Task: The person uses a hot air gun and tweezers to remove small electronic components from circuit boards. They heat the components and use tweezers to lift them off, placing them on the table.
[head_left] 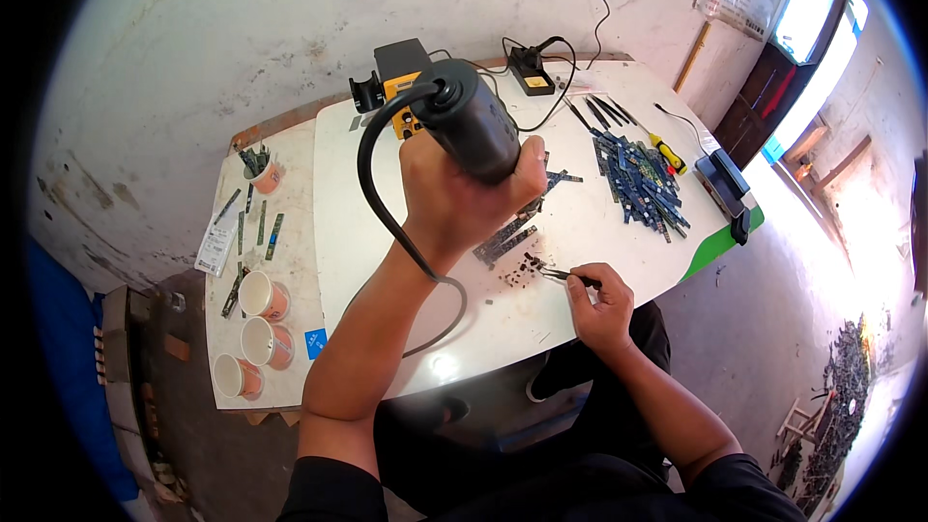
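Note:
My left hand (449, 198) is wrapped round the black handle of a hot air gun (469, 121), raised over the middle of the table. Its cable loops down past my left forearm, and its nozzle end is hidden behind the hand. My right hand (604, 314) pinches dark tweezers (557, 274) near the table's front edge. The tweezer tips are at a scatter of tiny dark parts (517, 276); whether they grip one is too small to tell. Just beyond lie several narrow circuit board strips (506, 245), partly covered by my left hand.
A heap of circuit strips (638, 179) lies right, beside a yellow screwdriver (667, 153) and several dark slim tools (609, 111). A yellow-black station (401, 68) and a soldering iron stand (530, 72) are at the back. Paper cups (266, 343) line the left; a phone-like device (722, 184) stands right.

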Action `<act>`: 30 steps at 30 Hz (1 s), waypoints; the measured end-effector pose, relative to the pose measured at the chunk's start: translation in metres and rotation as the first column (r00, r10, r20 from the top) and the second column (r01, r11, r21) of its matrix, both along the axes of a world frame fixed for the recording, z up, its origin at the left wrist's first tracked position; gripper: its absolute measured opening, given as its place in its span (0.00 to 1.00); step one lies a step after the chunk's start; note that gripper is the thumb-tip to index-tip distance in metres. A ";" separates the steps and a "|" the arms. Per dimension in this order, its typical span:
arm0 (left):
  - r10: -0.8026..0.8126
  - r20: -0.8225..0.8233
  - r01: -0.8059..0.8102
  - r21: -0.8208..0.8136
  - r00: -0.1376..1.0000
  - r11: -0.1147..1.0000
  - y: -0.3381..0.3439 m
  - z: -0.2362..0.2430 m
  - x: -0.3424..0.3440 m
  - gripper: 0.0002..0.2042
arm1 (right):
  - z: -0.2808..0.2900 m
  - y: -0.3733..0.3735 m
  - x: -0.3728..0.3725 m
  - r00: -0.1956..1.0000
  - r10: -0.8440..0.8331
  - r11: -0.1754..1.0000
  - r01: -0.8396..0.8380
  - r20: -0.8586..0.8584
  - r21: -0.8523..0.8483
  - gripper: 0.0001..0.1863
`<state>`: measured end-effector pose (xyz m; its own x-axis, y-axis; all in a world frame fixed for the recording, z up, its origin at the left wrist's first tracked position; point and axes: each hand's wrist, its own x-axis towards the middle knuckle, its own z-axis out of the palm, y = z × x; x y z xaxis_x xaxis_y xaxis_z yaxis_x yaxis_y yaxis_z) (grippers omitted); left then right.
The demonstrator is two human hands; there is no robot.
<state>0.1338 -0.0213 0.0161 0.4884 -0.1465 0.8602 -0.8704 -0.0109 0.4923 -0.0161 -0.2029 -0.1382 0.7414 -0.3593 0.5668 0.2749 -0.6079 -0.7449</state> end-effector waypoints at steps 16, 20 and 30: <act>0.032 0.057 -0.025 -0.117 0.998 0.993 -0.010 0.001 0.003 0.11 | -0.001 0.000 0.000 1.000 -0.006 1.000 0.006 0.014 -0.008 0.04; 0.037 0.051 -0.031 -0.114 0.998 0.993 -0.010 0.000 0.004 0.11 | 0.000 0.001 0.001 1.000 -0.008 1.000 0.008 0.013 -0.007 0.04; -0.002 -0.008 0.002 0.015 1.000 1.000 -0.004 -0.003 -0.001 0.14 | 0.004 0.002 -0.001 1.000 -0.026 0.999 0.026 0.005 -0.025 0.05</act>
